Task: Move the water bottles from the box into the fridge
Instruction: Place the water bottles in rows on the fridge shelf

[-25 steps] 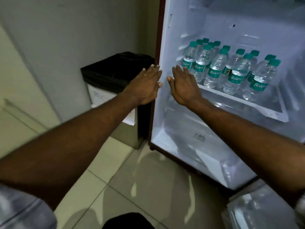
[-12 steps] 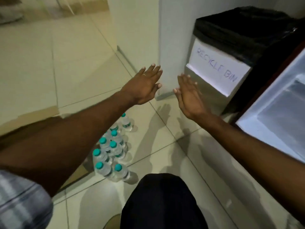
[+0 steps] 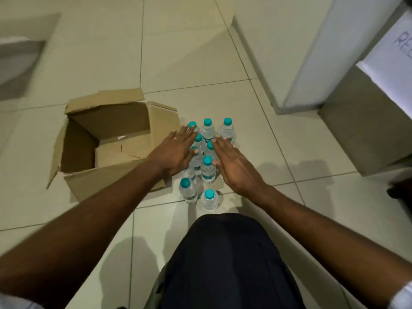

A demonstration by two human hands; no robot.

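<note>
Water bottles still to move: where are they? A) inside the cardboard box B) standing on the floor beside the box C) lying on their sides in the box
B: the teal-capped water bottles stand upright on the floor tiles beside the open cardboard box.

Only handwritten "RE", cut off by the frame edge, can be read on the white paper sheet [image 3: 392, 63]; labels on the teal-capped clear plastic bottles [image 3: 208, 172] are blurred.
</note>
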